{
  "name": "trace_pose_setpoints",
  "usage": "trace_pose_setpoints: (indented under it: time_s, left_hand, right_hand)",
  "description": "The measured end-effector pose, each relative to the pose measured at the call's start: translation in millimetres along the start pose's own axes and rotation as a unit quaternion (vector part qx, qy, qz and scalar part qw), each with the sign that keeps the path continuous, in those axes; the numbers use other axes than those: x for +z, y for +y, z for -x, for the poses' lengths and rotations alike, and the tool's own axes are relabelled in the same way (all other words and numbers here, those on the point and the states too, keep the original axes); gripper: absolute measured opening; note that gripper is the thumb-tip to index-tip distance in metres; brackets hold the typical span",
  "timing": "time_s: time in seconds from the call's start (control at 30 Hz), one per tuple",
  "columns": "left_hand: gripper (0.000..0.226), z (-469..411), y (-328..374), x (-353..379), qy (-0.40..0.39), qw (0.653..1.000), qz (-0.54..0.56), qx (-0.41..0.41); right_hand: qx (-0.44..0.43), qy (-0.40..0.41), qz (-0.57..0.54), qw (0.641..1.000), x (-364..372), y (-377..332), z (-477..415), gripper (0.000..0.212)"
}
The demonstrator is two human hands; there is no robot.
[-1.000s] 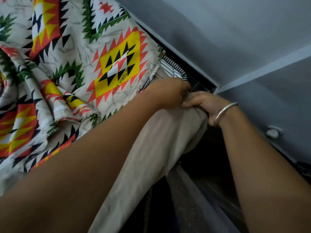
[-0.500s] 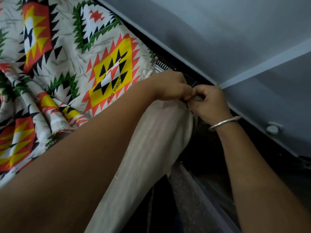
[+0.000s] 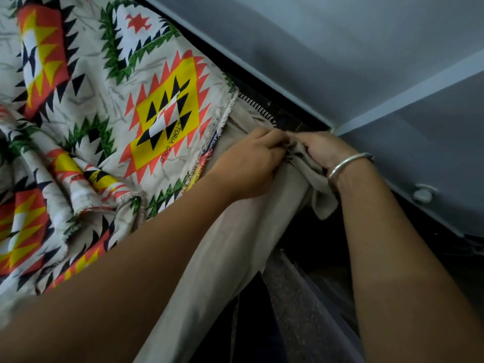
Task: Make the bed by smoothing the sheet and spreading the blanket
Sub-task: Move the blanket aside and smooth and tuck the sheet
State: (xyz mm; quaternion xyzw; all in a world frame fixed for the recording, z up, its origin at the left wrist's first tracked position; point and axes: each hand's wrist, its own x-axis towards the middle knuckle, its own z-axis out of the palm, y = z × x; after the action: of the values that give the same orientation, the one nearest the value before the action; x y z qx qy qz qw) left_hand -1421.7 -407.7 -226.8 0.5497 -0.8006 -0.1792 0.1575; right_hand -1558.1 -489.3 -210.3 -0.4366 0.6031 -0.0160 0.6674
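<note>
Head view, near to far: beige sheet (image 3: 235,247) draped over the mattress corner, soft and limp, best pinched at its bunched corner. Left hand (image 3: 251,163) and right hand (image 3: 322,149) both closed on that bunch. Beyond, patterned blanket (image 3: 110,106), rumpled, light-looking.

Only 1 view existed: the head-worn camera looked forward and down along both forearms, close over the bed's far right corner, where the patterned blanket (image 3: 104,106) filled the left and the grey wall (image 3: 353,53) the right.
</note>
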Motion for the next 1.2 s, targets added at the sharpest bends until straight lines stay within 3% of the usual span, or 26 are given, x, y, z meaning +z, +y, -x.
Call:
trace_pose_setpoints:
  time_s: [0.07,0.17,0.23,0.33,0.43,0.5,0.6,0.67,0.77,0.83,0.9,0.97,1.03,1.1,1.17,1.2]
  left_hand:
    - [0.035,0.8,4.5,-11.2,0.044,0.996,0.069,-0.048]
    - [0.031,-17.3,2.2,-29.8,0.073,0.966,0.12,-0.216]
    - [0.038,-36.5,-2.8,-36.8,-0.029,0.963,0.07,-0.259]
    - [0.037,-62.2,-4.9,-45.0,-0.182,0.966,-0.02,-0.185]
    - [0.026,-77.3,-0.8,-51.6,-0.234,0.958,0.009,-0.165]
    - [0.021,-82.8,4.5,-49.9,-0.193,0.967,0.035,-0.161]
    - [0.036,-82.0,18.9,-36.2,-0.104,0.981,0.046,-0.159]
    - [0.045,-78.4,26.8,-27.0,-0.147,0.979,0.034,-0.139]
    - [0.044,-71.5,24.4,-16.7,-0.185,0.97,0.091,-0.131]
    - [0.053,-67.8,22.8,-11.4,-0.161,0.976,0.06,-0.136]
    - [0.064,-63.0,26.5,-4.3,-0.106,0.986,-0.002,-0.126]
    - [0.065,-60.7,31.5,-1.2,-0.044,0.989,0.017,-0.141]
    - [0.051,-62.2,33.5,-6.3,0.037,0.969,0.127,-0.21]
    - [0.04,-66.2,28.0,-11.3,0.089,0.923,0.222,-0.302]
    - [0.043,-72.1,15.8,-12.2,0.024,0.924,0.185,-0.334]
    - [0.043,-75.6,11.3,-12.0,-0.034,0.933,0.147,-0.326]
  right_hand:
    - [-0.066,0.057,0.078,0.993,0.9,1.4,-0.6,0.022]
    - [-0.201,0.113,0.077,0.97,1.2,14.9,0.4,0.028]
    - [-0.295,0.19,0.052,0.935,2.9,21.3,3.4,0.04]
    - [-0.378,0.25,0.0,0.891,3.1,19.0,7.7,0.054]
    - [-0.381,0.23,-0.037,0.895,4.4,16.7,11.4,0.054]
    - [-0.347,0.208,-0.07,0.912,6.3,16.3,13.7,0.045]
    - [-0.225,0.14,-0.223,0.938,2.4,13.2,15.2,0.04]
    - [-0.172,0.096,-0.263,0.944,-4.0,17.3,13.7,0.041]
    - [-0.177,0.152,-0.113,0.966,-10.8,25.1,11.7,0.031]
    - [-0.196,0.209,-0.028,0.957,-11.8,26.2,10.1,0.031]
    - [-0.23,0.273,0.04,0.933,-10.3,21.9,6.8,0.029]
    - [-0.267,0.33,0.149,0.893,-8.4,10.5,7.5,0.023]
    - [-0.3,0.314,0.183,0.882,-9.5,0.1,5.9,0.018]
    - [-0.293,0.259,0.181,0.902,-9.9,-5.8,4.6,0.014]
    - [-0.289,0.22,0.238,0.901,-9.2,-1.4,0.6,0.019]
    - [-0.299,0.227,0.286,0.882,-8.5,3.3,-2.6,0.02]
